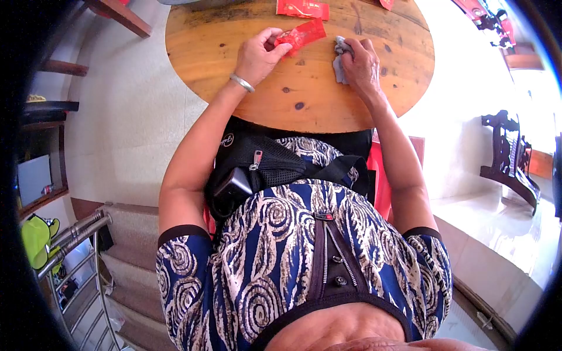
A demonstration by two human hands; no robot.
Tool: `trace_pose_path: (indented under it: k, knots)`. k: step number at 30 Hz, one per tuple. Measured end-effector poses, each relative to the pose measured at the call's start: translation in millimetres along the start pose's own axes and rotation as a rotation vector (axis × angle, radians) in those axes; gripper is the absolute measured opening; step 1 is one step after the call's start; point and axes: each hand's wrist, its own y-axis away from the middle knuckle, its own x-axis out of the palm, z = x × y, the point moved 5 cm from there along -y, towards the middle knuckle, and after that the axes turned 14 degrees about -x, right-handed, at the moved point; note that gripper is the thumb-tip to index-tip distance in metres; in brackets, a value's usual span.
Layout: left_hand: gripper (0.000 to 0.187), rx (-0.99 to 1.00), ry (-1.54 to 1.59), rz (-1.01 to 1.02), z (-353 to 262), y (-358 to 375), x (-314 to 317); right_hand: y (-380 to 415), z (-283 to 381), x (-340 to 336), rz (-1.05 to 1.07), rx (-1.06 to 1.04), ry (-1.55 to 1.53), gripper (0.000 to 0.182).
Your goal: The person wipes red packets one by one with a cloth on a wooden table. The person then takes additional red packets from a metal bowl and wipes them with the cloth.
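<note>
Over the left part of the round wooden table (300,106), my left hand (261,57) pinches a red packet (308,35) between thumb and fingers. The packet tilts up to the right, and its lower end is partly covered by my fingers. My right hand (361,65) is closed on a crumpled grey cloth (339,71) resting on the tabletop to the right of the packet. A gap of bare wood lies between the two hands.
Another red packet (302,9) lies at the table's far side, with a further red piece (386,3) to its right. A black bag (275,161) rests on my lap. Stairs with a metal railing (96,263) are at the lower left; a dark carved chair (509,158) stands right.
</note>
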Motion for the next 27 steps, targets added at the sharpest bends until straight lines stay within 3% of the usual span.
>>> trace_pose_path:
  k: [1,3,7,9,13,18,22,27]
  knots:
    - [0.028,0.001,0.000,0.000,-3,1,-1,0,-1,0,-0.001,0.000,0.000,0.029]
    - [0.021,0.199,-0.204,-0.134,-20,7,-5,-1,0,-1,-0.025,-0.029,-0.011,0.028]
    - [0.021,0.339,-0.368,-0.122,-29,14,5,-1,3,-5,-0.024,-0.022,-0.018,0.028]
    - [0.027,0.513,-0.438,-0.054,-35,20,12,0,3,-5,-0.006,-0.038,-0.025,0.028]
    - [0.037,0.465,-0.433,0.032,-31,21,18,1,3,-5,-0.014,-0.052,-0.043,0.028]
    - [0.058,0.356,-0.436,-0.007,-24,20,19,1,-2,-2,0.043,-0.053,-0.022,0.028]
    - [0.062,0.377,-0.499,-0.026,-20,18,21,1,-8,-6,0.023,-0.037,-0.034,0.029]
    - [0.061,0.371,-0.504,-0.041,-17,16,22,-8,-2,-31,-0.190,-0.020,0.049,0.028]
